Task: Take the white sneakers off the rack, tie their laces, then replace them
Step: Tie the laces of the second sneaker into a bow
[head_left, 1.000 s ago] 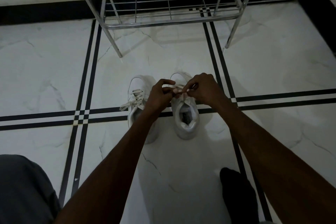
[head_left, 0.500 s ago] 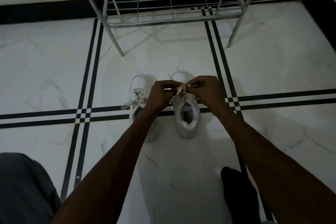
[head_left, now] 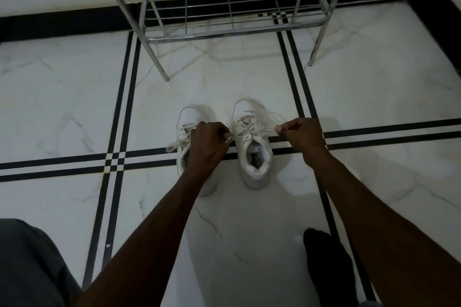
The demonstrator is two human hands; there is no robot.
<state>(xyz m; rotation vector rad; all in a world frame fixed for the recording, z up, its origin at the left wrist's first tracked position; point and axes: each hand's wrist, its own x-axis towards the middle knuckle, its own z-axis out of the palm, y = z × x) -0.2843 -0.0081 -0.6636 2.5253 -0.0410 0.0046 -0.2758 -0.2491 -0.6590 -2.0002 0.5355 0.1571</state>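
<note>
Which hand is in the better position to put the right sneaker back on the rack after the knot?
Probably the right hand: it is beside the right sneaker with open floor around it, while the left hand hangs over the left sneaker.

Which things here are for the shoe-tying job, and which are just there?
For the job:
- right sneaker, its laces pulled apart by the left hand and right hand
- left sneaker, laces loose
- metal rack, no shoes on the part in view

Just there:
- marble floor
- black sock
</note>
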